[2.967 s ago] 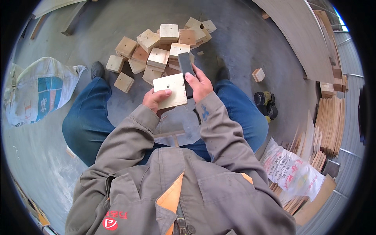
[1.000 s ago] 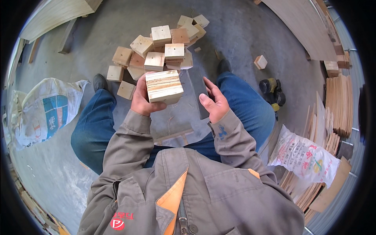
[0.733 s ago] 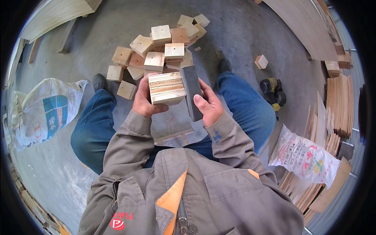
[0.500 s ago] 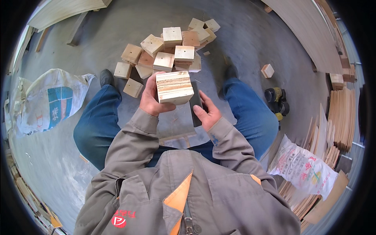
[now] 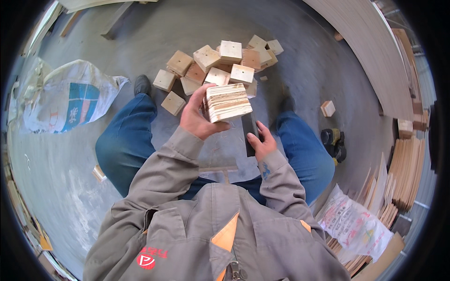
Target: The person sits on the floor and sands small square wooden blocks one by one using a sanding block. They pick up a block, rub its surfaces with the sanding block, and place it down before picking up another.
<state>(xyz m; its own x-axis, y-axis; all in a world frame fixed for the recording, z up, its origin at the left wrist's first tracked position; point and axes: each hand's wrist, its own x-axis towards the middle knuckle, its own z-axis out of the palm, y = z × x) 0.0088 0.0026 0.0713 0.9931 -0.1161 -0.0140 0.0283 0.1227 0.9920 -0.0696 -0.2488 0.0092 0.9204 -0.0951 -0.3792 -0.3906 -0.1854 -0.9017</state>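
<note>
Item: layered wood block point(image 5: 228, 102), raised before the block pile point(image 5: 217, 75), clamped between left hand point(image 5: 194, 117) fingers and thumb. Item: dark bar point(image 5: 248, 136), pinched by right hand point(image 5: 266, 144) fingers and thumb, lower against the block than a moment ago (its right side seemingly freer). Markings: red jacket emblem point(image 5: 146, 262); blue-panelled sack point(image 5: 82, 105); red-lettered sack point(image 5: 354, 225), print blurred.

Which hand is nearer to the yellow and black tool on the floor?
Right: the right hand, holding a dark bar, is left of the tool, across the right leg; the left hand, holding a wooden block, is farther left.
</note>
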